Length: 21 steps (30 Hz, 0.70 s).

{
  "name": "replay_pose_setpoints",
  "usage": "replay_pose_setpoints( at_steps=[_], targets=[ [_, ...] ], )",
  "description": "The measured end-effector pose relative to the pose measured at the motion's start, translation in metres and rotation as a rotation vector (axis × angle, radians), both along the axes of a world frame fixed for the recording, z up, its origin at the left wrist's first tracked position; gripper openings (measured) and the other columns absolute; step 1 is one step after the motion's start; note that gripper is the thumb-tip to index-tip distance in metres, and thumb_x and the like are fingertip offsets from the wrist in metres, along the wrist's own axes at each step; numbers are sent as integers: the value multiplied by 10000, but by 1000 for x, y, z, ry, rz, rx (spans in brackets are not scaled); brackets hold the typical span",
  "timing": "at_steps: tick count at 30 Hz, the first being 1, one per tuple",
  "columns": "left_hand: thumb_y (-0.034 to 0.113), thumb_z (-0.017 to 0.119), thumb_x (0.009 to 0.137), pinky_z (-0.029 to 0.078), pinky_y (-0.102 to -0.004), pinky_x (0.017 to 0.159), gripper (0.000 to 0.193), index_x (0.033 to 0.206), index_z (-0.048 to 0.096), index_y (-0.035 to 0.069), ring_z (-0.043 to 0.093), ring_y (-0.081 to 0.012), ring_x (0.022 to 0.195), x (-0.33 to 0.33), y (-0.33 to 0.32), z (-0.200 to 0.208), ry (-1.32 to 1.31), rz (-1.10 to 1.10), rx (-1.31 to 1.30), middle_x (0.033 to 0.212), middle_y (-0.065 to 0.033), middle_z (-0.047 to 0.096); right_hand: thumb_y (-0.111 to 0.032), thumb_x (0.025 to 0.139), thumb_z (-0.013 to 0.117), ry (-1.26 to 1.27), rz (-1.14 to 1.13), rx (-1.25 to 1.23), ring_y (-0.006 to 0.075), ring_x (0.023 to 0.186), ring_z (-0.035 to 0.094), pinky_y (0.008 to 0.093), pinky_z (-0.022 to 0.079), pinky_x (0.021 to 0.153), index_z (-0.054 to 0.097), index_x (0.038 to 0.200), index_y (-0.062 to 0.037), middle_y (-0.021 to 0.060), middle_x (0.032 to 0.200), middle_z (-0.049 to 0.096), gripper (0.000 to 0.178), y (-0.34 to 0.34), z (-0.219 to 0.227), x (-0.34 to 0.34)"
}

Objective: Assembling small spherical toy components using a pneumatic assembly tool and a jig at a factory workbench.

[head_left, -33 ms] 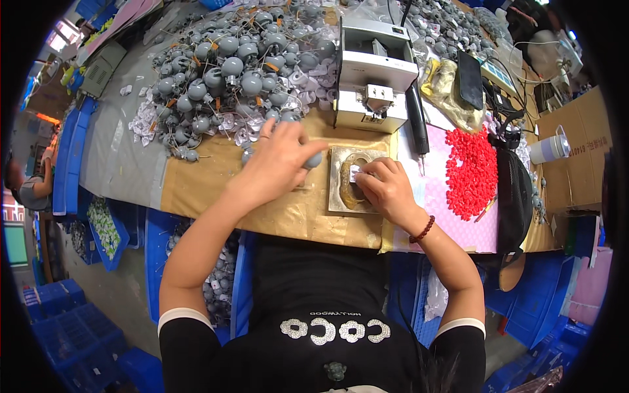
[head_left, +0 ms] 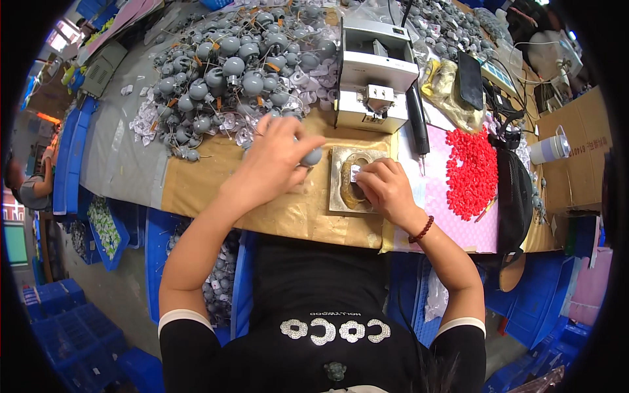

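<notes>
My left hand (head_left: 275, 157) is closed round a smooth grey ball (head_left: 312, 157), which peeks out beside the thumb; part of the hand is smeared by motion. It is above the brown-covered table, just left of a square metal fixture (head_left: 337, 196) with a rounded hollow. Over that fixture, my right hand (head_left: 388, 187) pinches a small white piece (head_left: 354, 171) between thumb and fingers. The piece's lower end is hidden by the fingers. Beyond my left hand lies a big heap of grey balls (head_left: 252, 83) with wires and small orange tabs.
A white bench machine (head_left: 372, 69) stands behind the fixture, with a black electric screwdriver (head_left: 417, 118) at its right. Farther right are a pile of small red parts (head_left: 469, 173), a black phone (head_left: 470, 80), a black bag (head_left: 513, 196) and a white cup (head_left: 549, 149). Blue crates (head_left: 154, 262) stand below the table edge.
</notes>
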<state>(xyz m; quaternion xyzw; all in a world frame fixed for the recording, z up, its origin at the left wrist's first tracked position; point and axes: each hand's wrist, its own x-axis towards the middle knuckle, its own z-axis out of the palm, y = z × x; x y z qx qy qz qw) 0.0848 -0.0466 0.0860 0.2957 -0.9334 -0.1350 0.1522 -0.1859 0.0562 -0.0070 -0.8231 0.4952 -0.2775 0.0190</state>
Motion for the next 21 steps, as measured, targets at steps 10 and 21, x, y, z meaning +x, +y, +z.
replay_pose_setpoints(
  at_steps=[10,21],
  targets=[
    [92,832,744,232,-549,1149,504,1188,610,182,586,-256,1178,-2,21,55,521,82,-293,1192,-23,631,-155,831,821,-491,168,-97,394,1232,579,447,481,1039,512,1428,-22,199,1353,590,685,-24,87,42],
    [165,845,785,-5,-720,1159,454,1213,697,180,454,-291,1420,5,15,42,208,305,-443,1285,38,665,-185,918,746,-568,109,128,379,1298,561,440,469,1067,495,1449,-14,217,1401,574,611,-59,64,69]
  ],
)
